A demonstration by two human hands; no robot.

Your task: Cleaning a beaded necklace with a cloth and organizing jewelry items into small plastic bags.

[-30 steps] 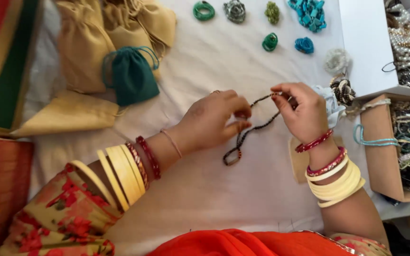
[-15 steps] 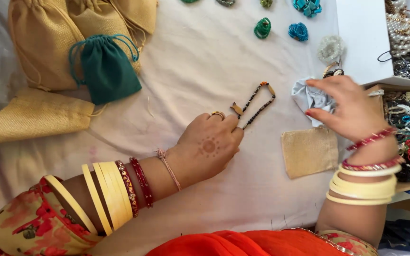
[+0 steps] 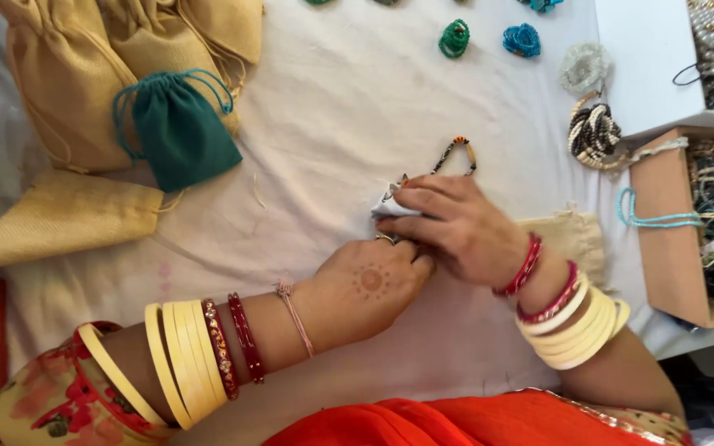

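My left hand (image 3: 369, 285) rests on the white cloth with its fingers curled under my right hand. My right hand (image 3: 456, 221) lies across it and presses a small crumpled white wrapper (image 3: 390, 205) against the cloth. A dark beaded bracelet (image 3: 456, 153) with orange beads lies just beyond my right fingers, its near end hidden under the wrapper and hand. A small beige pouch (image 3: 576, 235) lies under my right wrist. Both wrists carry yellow and red bangles.
A green drawstring pouch (image 3: 177, 128) lies on several beige pouches (image 3: 68, 91) at the upper left. Small coiled bead bracelets, green (image 3: 454, 39) and blue (image 3: 522, 40), lie at the top. A cardboard box (image 3: 671, 248) of bead strings stands at the right.
My right hand has come back from the right with the white wrapper and set it over the near end of the bracelet. My left hand has slid right, under the right hand.
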